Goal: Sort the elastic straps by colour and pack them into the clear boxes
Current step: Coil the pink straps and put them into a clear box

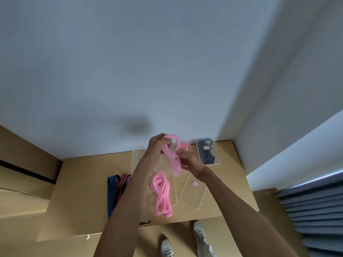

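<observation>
Gripping one looped pink elastic strap [169, 154] above the cardboard table [83, 173], left hand [156, 145] and right hand [191, 160] both curl tightly around it.

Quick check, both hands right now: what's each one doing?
Left hand: fingers curled round the coiled top of the pink strap, held above the table.
Right hand: pinching the same pink strap lower down.
</observation>
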